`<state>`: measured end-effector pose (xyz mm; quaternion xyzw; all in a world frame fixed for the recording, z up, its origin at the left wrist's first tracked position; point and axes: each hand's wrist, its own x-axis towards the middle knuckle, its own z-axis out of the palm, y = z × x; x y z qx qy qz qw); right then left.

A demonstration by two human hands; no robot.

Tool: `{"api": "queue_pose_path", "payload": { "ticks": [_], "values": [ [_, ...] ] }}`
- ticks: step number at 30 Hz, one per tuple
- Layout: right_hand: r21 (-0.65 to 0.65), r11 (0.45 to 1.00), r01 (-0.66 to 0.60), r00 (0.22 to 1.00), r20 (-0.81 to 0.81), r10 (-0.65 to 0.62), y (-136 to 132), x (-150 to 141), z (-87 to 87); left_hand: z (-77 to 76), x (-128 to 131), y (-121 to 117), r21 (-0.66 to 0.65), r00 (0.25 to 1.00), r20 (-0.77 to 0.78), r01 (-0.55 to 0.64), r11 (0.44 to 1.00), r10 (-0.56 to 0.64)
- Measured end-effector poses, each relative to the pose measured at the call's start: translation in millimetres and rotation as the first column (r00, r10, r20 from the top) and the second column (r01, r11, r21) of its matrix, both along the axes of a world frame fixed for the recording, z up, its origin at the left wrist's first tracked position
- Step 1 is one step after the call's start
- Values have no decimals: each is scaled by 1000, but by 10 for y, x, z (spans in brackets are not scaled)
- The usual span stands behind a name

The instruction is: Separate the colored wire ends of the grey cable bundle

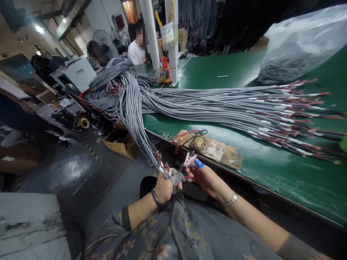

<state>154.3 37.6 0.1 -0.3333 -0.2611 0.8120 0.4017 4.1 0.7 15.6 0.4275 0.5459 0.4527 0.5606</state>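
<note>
A thick bundle of grey cables lies across the green table, and part of it hangs off the near edge down to my lap. My left hand is closed around the end of one hanging grey cable, whose red and coloured inner wires stick out by my taped thumb. My right hand is closed on a small tool with a blue handle, its metal jaws held at those wire ends. Both hands are just off the table edge, over my lap.
A worn piece of cardboard with loose red and black wires lies at the table edge. A large clear plastic bag stands at the back right. White posts, a cardboard box on the floor and other people at the far end.
</note>
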Motion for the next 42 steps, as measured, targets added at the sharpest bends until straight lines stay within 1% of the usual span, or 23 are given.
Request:
{"api": "queue_pose_path", "payload": {
  "ticks": [3,5,7,10,12,14,15,17,19,20,23,25,30,33,37,42],
  "values": [
    [34,998,-59,997,58,57,-31,-37,68,15,-6,0,39,998,-44,54,998,-52],
    [23,998,-54,993,105,51,-76,-81,96,10,-15,-3,54,994,-75,80,995,-75],
    [15,1000,-15,991,135,13,-111,-126,87,-4,-24,-8,59,992,-93,90,994,-84],
    [5,998,67,983,172,-67,-110,-154,12,-32,-34,-26,58,991,-106,84,995,-78],
    [-34,989,146,979,150,-140,-70,-130,-55,-47,-42,-42,60,992,-104,76,995,-69],
    [-103,975,199,978,79,-191,-14,-78,-108,-52,-50,-51,58,996,-72,59,997,-55],
    [-135,971,197,980,38,-193,14,-50,-124,-49,-51,-51,56,998,-44,43,998,-41],
    [-163,978,134,989,-38,-142,61,-5,-126,-32,-46,-36,38,1000,20,4,999,-4],
    [-133,989,64,994,-85,-76,95,6,-99,-2,-27,-5,4,998,64,-31,1000,30],
    [-101,994,50,994,-90,-60,109,-2,-81,15,-13,13,-12,996,78,-39,999,40],
    [-8,997,82,995,-53,-82,143,-53,-30,63,38,63,-35,993,111,-39,999,43],
    [28,993,114,993,-30,-113,158,-88,-10,85,72,85,-38,991,125,-36,999,40],
    [52,979,195,981,-18,-194,155,-141,15,91,128,105,-72,989,131,-56,996,65],
    [44,976,214,977,0,-214,149,-156,8,72,134,107,-70,992,110,-47,996,55],
    [-4,984,179,983,-34,-179,135,-142,-11,54,112,84,-52,997,75,-27,998,31],
    [-39,997,69,993,-95,-72,104,-94,22,33,48,-1,0,998,38,-41,999,41]
  ]
}}
